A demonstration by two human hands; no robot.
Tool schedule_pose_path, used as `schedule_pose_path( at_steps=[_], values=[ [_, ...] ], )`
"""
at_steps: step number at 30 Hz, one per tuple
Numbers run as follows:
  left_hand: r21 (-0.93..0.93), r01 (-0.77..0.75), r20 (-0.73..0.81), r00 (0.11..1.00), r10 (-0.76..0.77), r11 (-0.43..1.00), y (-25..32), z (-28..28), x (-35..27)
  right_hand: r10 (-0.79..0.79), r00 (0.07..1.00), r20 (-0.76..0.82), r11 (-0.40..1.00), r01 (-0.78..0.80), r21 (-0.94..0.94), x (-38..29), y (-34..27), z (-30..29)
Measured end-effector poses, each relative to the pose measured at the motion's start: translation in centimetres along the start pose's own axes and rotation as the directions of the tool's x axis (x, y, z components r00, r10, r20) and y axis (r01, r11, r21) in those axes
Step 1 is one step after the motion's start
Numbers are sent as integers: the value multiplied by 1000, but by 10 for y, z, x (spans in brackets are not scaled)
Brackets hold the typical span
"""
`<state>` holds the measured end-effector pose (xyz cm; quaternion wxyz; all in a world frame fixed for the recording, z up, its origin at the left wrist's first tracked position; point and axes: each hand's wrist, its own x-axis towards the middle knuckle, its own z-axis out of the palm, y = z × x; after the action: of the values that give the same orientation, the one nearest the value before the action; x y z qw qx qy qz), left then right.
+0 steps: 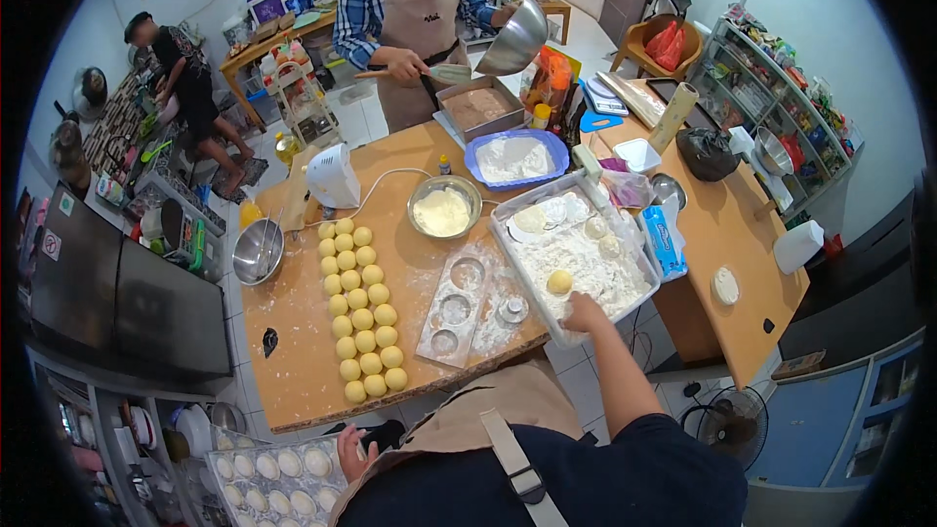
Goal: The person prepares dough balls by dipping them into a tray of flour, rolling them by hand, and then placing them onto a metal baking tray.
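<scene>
My right hand reaches into the near end of a plastic tub of white flour. Its fingertips are down by the flour and partly hidden, so whether they hold anything is unclear. Just beyond them rests a yellow dough ball. Whitened balls and flat floured discs lie toward the tub's far end. My left hand hangs low at my left side, fingers apart, next to a floured tray of pale dough pieces.
Rows of yellow balls, a floured wooden mould and a bowl of cream-coloured mixture occupy the table. Across it, a person tilts a steel bowl over a square pan. Another person stands far left.
</scene>
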<state>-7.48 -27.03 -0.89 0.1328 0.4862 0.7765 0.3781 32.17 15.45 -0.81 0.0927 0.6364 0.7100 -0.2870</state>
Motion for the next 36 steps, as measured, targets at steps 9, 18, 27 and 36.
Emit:
schedule_pose_path(
  at_steps=[9, 18, 27, 36],
  values=[
    [-60, 119, -46, 991, -122, 991, 53, 23, 35, -90, 978, -190, 792, 185, 581, 48, 13, -34],
    [-59, 77, -31, 996, -79, 995, 84, 72, 55, -582, 810, -72, 813, 576, -91, 12, -7, -27],
    [33, 28, 14, 999, -29, 999, 114, 106, 72, -213, 938, -272, 977, 207, -51, 49, 106, -90],
    [49, 56, -19, 998, -55, 997, 153, 113, 90, -282, 860, -425, 949, 316, 11, 58, 106, -97]
  ],
)
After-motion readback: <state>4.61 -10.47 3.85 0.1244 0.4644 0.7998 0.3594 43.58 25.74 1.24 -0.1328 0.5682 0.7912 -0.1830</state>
